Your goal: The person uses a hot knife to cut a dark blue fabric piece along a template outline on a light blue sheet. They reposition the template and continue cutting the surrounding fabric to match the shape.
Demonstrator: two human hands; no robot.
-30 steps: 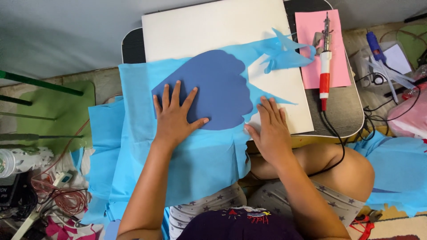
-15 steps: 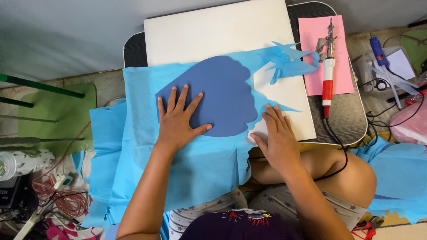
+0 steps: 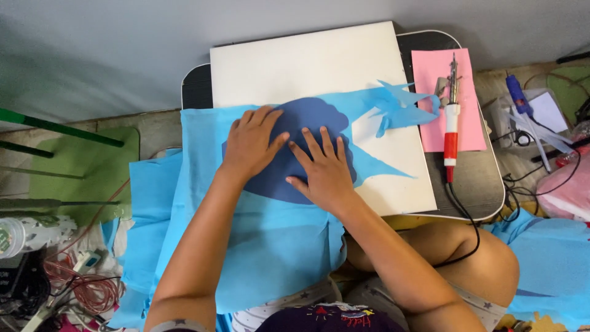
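Note:
A light blue sheet (image 3: 270, 240) lies over a white board (image 3: 313, 64) and drapes down toward my lap. On it sits a dark blue rounded shape (image 3: 310, 120). My left hand (image 3: 251, 142) lies flat on the shape's left part, fingers spread. My right hand (image 3: 324, 167) presses flat on its lower middle, fingers apart and pointing up-left. The two hands sit side by side, almost touching. A jagged cut strip of the light blue sheet (image 3: 396, 104) reaches right toward a pink sheet (image 3: 439, 74).
A red and white corded hot tool (image 3: 452, 132) lies on the pink sheet, on the small dark table (image 3: 476, 190). A blue pen-like tool (image 3: 517, 95) and cables sit at the right. Green mat (image 3: 80, 166), bottle (image 3: 31, 233) and red wires (image 3: 86, 289) are at the left.
My right hand moved from the board's lower right edge up and left onto the dark blue shape. The left hand shifted slightly up. The camera view tilted downward.

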